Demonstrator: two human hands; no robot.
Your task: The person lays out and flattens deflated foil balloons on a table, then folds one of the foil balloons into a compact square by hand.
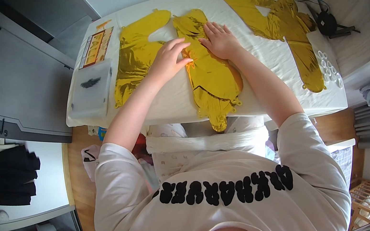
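A flat gold foil balloon [215,74], crinkled at its upper part, lies across the middle of the table with its lower end over the front edge. My right hand [221,42] rests flat on its upper right side, fingers stretched out. At its left edge is my left hand [167,61], thumb and fingers curved and apart, with nothing visible between them. Whether the left fingertips touch the foil I cannot tell. Another gold foil balloon [136,50] lies to the left, partly behind my left hand. More gold foil [297,44] is spread out on the right.
The table [164,109] has a white cloth. On its left are a translucent box [90,99] with a dark bundle on top and a flat printed packet [97,47]. A black router-like device [326,23] and several white rings [327,68] lie on the right.
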